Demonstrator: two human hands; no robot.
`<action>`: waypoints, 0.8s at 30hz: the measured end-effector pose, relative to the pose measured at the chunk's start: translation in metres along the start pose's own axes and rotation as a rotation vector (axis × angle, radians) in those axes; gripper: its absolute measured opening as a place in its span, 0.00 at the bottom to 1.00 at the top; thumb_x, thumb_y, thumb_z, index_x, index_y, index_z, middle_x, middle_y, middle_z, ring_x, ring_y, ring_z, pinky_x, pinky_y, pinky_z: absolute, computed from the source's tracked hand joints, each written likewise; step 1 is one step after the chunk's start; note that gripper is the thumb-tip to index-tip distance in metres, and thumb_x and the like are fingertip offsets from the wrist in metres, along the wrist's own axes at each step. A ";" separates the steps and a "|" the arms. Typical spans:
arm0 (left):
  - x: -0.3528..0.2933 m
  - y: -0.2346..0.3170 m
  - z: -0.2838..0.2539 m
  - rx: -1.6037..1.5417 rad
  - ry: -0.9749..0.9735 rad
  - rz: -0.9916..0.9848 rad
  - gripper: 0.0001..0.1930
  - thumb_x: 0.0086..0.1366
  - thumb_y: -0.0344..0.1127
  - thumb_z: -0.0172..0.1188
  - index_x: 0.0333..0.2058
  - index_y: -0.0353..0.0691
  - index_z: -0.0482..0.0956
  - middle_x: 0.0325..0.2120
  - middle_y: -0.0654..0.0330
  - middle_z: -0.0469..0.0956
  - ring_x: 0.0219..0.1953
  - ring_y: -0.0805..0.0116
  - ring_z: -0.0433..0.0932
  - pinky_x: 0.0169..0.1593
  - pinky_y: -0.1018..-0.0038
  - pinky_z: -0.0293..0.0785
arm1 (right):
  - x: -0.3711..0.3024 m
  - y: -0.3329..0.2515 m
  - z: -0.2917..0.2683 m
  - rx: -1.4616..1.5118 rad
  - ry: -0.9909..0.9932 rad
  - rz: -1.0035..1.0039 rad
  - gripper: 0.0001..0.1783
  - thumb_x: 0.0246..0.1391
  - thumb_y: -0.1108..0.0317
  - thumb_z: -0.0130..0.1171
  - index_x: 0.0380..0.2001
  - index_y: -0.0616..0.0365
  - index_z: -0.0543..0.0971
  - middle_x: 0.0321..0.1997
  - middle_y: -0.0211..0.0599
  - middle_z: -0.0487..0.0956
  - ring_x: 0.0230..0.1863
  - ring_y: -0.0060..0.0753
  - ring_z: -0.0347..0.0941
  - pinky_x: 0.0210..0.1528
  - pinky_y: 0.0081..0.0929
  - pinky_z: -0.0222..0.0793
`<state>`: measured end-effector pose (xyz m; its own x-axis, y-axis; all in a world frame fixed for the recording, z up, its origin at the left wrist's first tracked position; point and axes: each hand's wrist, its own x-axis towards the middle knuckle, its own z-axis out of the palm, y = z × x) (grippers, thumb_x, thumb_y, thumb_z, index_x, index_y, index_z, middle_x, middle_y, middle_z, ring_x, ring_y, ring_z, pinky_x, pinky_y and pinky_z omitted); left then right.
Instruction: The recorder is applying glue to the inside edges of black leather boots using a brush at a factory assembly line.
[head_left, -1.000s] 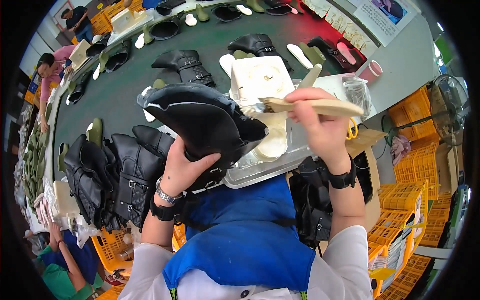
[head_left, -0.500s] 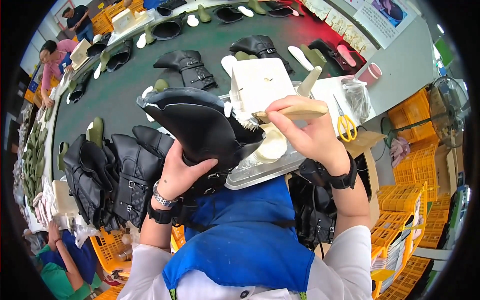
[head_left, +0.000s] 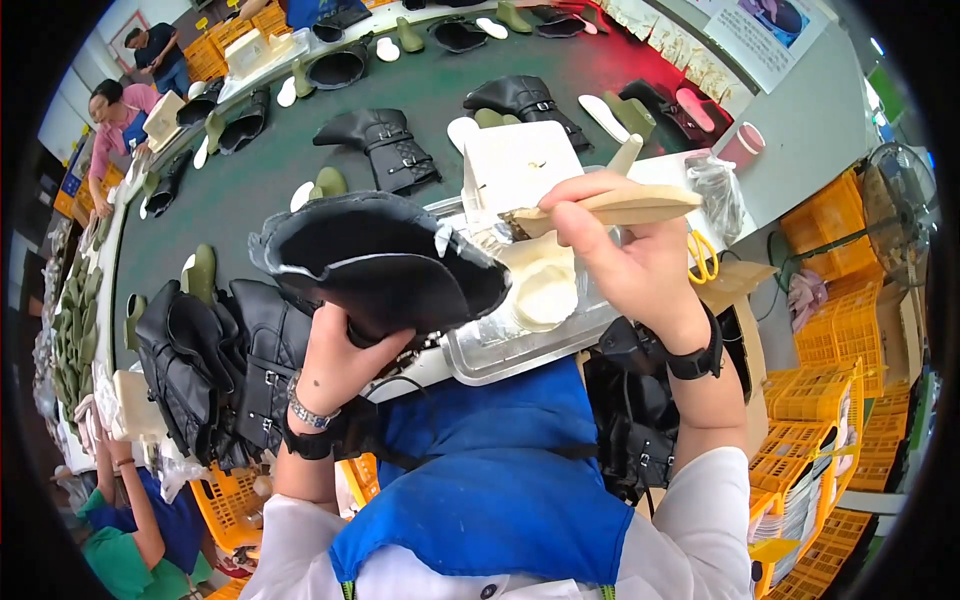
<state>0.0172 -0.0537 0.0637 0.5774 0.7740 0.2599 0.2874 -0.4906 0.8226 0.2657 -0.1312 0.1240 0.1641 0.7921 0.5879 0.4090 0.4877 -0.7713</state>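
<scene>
My left hand [head_left: 350,365] is closed round a black boot [head_left: 385,275], thumb in front, with its wide upper edge tilted toward me. Whitish smears show along that edge. In my right hand [head_left: 640,270] is a brush with a pale wooden handle [head_left: 645,204], pinched between thumb and fingers. The brush head stands apart from the boot, over a clear tray [head_left: 485,362]. A round pot of cream-coloured stuff [head_left: 546,298] sits in the tray. Behind it stands a white block-shaped container [head_left: 520,165].
Several black buckled boots [head_left: 265,360] stand close at my left. More boots [head_left: 385,145], green lasts and white insoles lie across the dark green table [head_left: 290,170]. Yellow scissors [head_left: 703,258] and a plastic bag [head_left: 716,190] lie right. Orange crates [head_left: 800,440] and a fan [head_left: 900,215] stand beyond.
The brush has come off the boot's upper edge and moved right, its handle now nearly level. My left hand has shifted the boot left and slightly down, turning its opening more toward me.
</scene>
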 end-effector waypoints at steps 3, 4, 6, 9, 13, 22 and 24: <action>-0.005 -0.006 -0.007 -0.173 -0.109 -0.185 0.28 0.43 0.27 0.67 0.45 0.33 0.67 0.39 0.58 0.74 0.42 0.70 0.73 0.47 0.74 0.67 | 0.002 -0.004 0.012 0.107 -0.006 -0.030 0.05 0.48 0.71 0.58 0.27 0.61 0.78 0.20 0.28 0.76 0.20 0.15 0.68 0.23 0.16 0.64; -0.005 -0.008 -0.007 -0.272 -0.165 -0.235 0.31 0.44 0.27 0.68 0.48 0.33 0.65 0.42 0.59 0.72 0.44 0.70 0.70 0.49 0.74 0.66 | 0.002 -0.004 0.013 0.102 -0.058 -0.087 0.04 0.48 0.71 0.59 0.27 0.61 0.78 0.19 0.28 0.75 0.19 0.15 0.68 0.22 0.16 0.63; -0.007 -0.012 -0.008 -0.369 -0.224 -0.293 0.33 0.44 0.27 0.68 0.50 0.33 0.63 0.44 0.59 0.70 0.47 0.71 0.68 0.51 0.74 0.64 | 0.000 -0.005 0.015 -0.011 -0.129 -0.060 0.05 0.47 0.70 0.60 0.26 0.60 0.77 0.17 0.29 0.74 0.16 0.18 0.68 0.19 0.17 0.62; -0.008 -0.014 -0.008 -0.443 -0.276 -0.352 0.33 0.43 0.25 0.67 0.50 0.34 0.62 0.41 0.60 0.72 0.44 0.71 0.71 0.49 0.74 0.67 | 0.000 0.002 0.025 -0.079 -0.209 -0.089 0.07 0.45 0.67 0.60 0.23 0.59 0.75 0.16 0.36 0.73 0.16 0.33 0.70 0.19 0.25 0.64; -0.012 -0.018 -0.006 -0.443 -0.354 -0.419 0.36 0.44 0.27 0.68 0.53 0.34 0.60 0.45 0.60 0.68 0.48 0.72 0.67 0.52 0.75 0.63 | 0.006 0.013 0.034 -0.323 -0.266 -0.321 0.04 0.42 0.73 0.61 0.22 0.61 0.76 0.21 0.37 0.76 0.21 0.38 0.73 0.24 0.26 0.68; -0.015 -0.024 -0.006 -0.421 -0.352 -0.413 0.36 0.44 0.26 0.67 0.53 0.34 0.60 0.46 0.60 0.68 0.48 0.72 0.67 0.53 0.75 0.63 | 0.014 0.016 0.029 -0.294 -0.173 -0.237 0.06 0.44 0.67 0.59 0.23 0.57 0.74 0.16 0.36 0.73 0.18 0.40 0.71 0.21 0.30 0.65; -0.015 -0.022 -0.010 -0.418 -0.336 -0.406 0.36 0.44 0.26 0.67 0.53 0.34 0.60 0.46 0.60 0.68 0.48 0.73 0.67 0.53 0.75 0.63 | 0.012 0.012 0.022 -0.240 -0.195 -0.152 0.06 0.44 0.68 0.60 0.24 0.57 0.75 0.15 0.34 0.73 0.16 0.36 0.70 0.19 0.26 0.63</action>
<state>-0.0050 -0.0506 0.0471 0.7118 0.6648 -0.2268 0.2507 0.0612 0.9661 0.2530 -0.1074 0.1166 -0.0805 0.7836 0.6160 0.6187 0.5238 -0.5855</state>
